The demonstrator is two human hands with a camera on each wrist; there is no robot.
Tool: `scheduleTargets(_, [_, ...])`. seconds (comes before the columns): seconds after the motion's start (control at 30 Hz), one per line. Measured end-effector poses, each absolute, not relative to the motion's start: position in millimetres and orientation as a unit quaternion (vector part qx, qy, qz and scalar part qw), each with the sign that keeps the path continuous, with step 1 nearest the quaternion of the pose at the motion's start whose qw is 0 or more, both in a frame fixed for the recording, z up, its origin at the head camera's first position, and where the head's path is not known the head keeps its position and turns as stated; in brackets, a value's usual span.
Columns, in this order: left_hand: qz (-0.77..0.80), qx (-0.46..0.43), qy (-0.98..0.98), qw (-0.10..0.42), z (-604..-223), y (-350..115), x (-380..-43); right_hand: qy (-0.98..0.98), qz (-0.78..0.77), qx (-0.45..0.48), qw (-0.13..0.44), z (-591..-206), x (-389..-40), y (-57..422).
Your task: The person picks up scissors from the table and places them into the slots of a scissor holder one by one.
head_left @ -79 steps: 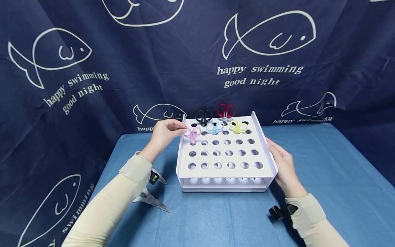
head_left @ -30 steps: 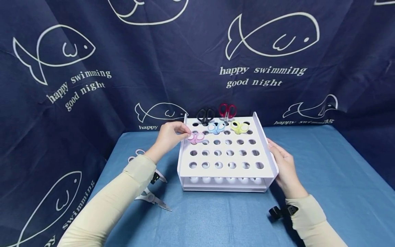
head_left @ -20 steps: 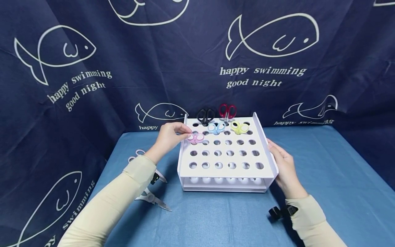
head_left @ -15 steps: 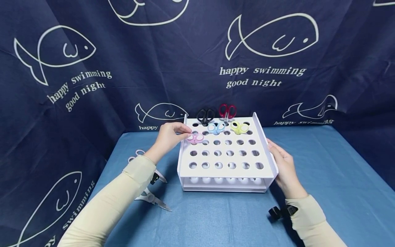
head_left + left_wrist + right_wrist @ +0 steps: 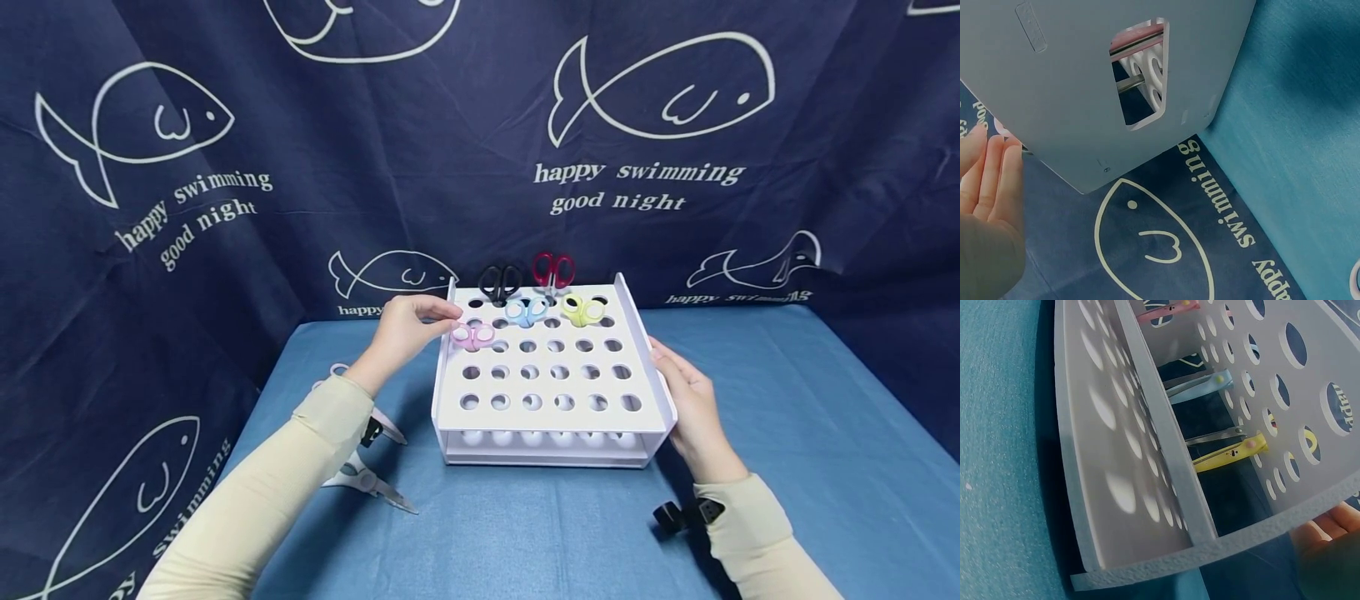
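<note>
Gripping white perforated rack [image 5: 543, 420], right hand [image 5: 693, 408]; unclasped at pink scissors [image 5: 473, 342], left hand [image 5: 403, 333].

Support: table [image 5: 480, 533] in front of me, draped in blue cloth, faintly creased. White rack [image 5: 547, 422] stands on it, slightly right of centre. To my left, two scissors lie flat: pale-handled pair [image 5: 391, 427], partly hidden from me; white-handled pair [image 5: 365, 481] nearer me, blades pointing rightward.

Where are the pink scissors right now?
In the head view, the pink scissors are in the leftmost column of the white rack, beside the left hand, front-left of the blue scissors.
</note>
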State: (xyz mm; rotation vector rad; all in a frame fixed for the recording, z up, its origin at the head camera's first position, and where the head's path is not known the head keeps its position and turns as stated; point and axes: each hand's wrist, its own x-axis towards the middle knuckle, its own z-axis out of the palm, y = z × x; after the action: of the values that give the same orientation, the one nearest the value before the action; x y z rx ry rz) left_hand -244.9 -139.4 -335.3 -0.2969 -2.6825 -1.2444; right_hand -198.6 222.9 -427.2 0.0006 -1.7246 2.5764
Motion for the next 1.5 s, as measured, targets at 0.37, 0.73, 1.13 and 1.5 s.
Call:
scheduleTargets(0.37, [-0.428, -0.106, -0.894, 0.074, -334, -141, -245, -0.561, 0.828, -0.008, 0.017, -425, -198, 224])
scheduleTargets(0.73, [-0.446, -0.127, -0.883, 0.075, -334, -148, -242, -0.565, 0.825, -0.01, 0.018, -426, -199, 223])
scheduleTargets(1.13, [-0.466, -0.125, -0.87, 0.104, -321, -169, -240, -0.557, 0.831, -0.006, 0.016, -425, -202, 223])
scheduleTargets(1.5, [-0.45, -0.09, -0.882, 0.105, -318, -192, -236, -0.539, 0.842, -0.025, 0.007, -427, -208, 223])
